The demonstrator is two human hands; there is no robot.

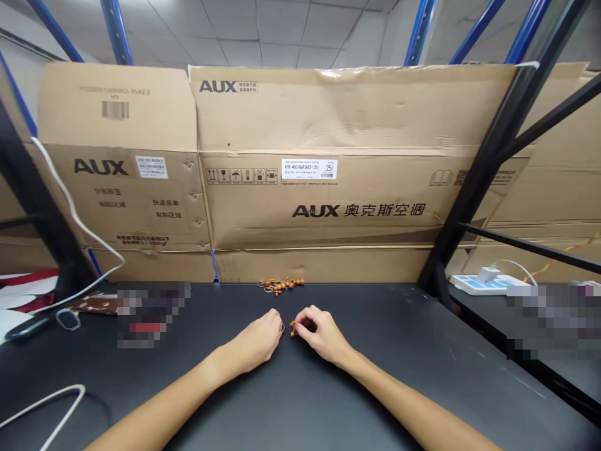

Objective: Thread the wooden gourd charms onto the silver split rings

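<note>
My right hand (323, 335) is closed in a pinch, thumb and forefinger on a small orange-brown beaded charm (293, 329). Just to its left, my left hand (263, 337) has its fingers curled together, and a thin pale ring (282, 327) pokes out at the fingertips. Most of what the left fingers hold is hidden behind them. A narrow gap separates the two hands above the dark tabletop (282, 401). Farther back lies a small heap of similar orange-brown beaded charms (284, 285), with thin rings at its left end.
A large cardboard box panel (357, 125) stands along the table's back edge. To the left are a white cable (75, 213), glasses (69, 319) and a blurred-out item (150, 313). On the right, a white power strip (488, 285) sits beyond the black rack post (479, 169).
</note>
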